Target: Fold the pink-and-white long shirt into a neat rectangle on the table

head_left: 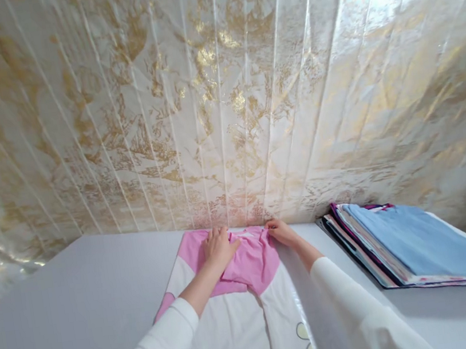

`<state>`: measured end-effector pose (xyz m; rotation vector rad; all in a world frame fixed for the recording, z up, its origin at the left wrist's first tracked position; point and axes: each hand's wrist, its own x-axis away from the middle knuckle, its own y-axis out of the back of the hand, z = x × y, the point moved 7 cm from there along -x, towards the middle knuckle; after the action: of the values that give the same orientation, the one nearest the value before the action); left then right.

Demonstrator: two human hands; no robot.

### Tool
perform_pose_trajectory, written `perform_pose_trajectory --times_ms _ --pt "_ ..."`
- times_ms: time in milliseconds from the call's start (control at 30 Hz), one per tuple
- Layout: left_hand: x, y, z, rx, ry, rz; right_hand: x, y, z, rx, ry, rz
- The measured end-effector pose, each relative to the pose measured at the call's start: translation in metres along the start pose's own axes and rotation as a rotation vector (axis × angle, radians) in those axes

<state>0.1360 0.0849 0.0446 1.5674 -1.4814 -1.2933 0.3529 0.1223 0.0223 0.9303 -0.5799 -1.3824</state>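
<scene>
A pink and white garment (249,288) lies flat on the white table (70,313), its pink top end against the wall. My left hand (218,248) presses flat on the pink part, fingers together. At the garment's upper right corner my right hand (281,231) pinches the pink fabric edge. Both arms wear white sleeves.
A stack of folded clothes (416,247), light blue on top, sits on the table to the right. A gold and white patterned wall covering (222,95) rises directly behind the table.
</scene>
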Motion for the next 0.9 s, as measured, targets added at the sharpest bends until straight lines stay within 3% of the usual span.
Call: perform_pose_trajectory --times_ms 233,500,767,900 --pt "-0.007 0.006 -0.008 0.076 -0.062 -0.085 0.005 0.002 -0.007 -0.154 -0.025 -0.118" --pt "0.015 0.055 -0.011 0.019 -0.246 -0.171 -0.001 -0.006 -0.016 -0.193 -0.071 -0.135" --pt "0.009 0.032 0.023 -0.210 -0.134 -0.054 0.003 -0.005 -0.016 -0.075 -0.199 -0.236" --pt "0.020 0.036 0.024 -0.237 -0.097 0.021 0.003 -0.004 -0.017 -0.032 -0.238 -0.249"
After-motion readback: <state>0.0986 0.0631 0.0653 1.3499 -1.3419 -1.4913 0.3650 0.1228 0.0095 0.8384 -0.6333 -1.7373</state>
